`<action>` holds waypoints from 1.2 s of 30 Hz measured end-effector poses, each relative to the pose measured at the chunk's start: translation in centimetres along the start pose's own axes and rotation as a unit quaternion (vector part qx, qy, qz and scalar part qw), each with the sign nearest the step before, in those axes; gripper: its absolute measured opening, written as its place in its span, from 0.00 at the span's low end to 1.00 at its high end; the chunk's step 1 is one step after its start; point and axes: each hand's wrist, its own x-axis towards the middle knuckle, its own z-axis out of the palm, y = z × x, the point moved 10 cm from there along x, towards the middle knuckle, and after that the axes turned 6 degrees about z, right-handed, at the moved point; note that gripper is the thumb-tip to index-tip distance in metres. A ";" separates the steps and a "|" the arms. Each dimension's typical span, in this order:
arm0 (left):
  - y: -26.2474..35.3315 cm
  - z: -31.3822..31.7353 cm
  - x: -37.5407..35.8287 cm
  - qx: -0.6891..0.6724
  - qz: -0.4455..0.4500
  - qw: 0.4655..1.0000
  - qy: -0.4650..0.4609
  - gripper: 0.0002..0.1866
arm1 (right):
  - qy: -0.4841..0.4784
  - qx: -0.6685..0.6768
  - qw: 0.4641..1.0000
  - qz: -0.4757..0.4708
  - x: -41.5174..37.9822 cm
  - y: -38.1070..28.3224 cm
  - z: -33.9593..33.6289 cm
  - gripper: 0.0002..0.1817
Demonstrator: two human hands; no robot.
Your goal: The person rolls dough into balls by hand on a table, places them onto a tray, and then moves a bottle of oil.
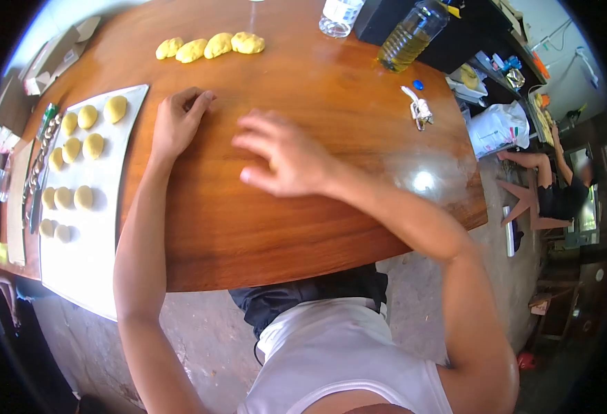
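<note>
My left hand (181, 122) rests on the wooden table beside the tray's right edge. Its fingers curl under, the thumb pointing away from me, and whatever may be inside is hidden. Over the middle of the table, my right hand (281, 153) is slightly blurred, with its fingers apart and nothing in them. On the left lies a pale metal tray (86, 265) bearing rows of round yellow dough balls (93, 145). Several rougher lumps of yellow dough (219, 45) sit in a line at the far side, beyond both hands.
A bottle of yellowish oil (412, 38) and a clear bottle with a white label (339, 17) stand at the back right. Near them lie a blue cap (418, 85) and a white cord-like item (419, 110). Boxes line the left edge. Another person sits at far right.
</note>
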 end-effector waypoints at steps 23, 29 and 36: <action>1.7 -0.3 -0.1 0.035 -0.002 0.999 0.012 0.18 | -0.043 -0.045 0.993 -0.096 -10.0 -3.7 -1.6 0.15; 1.9 0.0 -0.3 0.026 0.010 0.999 0.015 0.18 | 0.106 -0.118 0.987 0.025 -2.6 5.7 -3.7 0.19; 1.2 0.0 -0.2 0.035 -0.003 0.999 -0.012 0.18 | 0.060 0.017 0.996 -0.067 -2.5 -3.3 0.7 0.17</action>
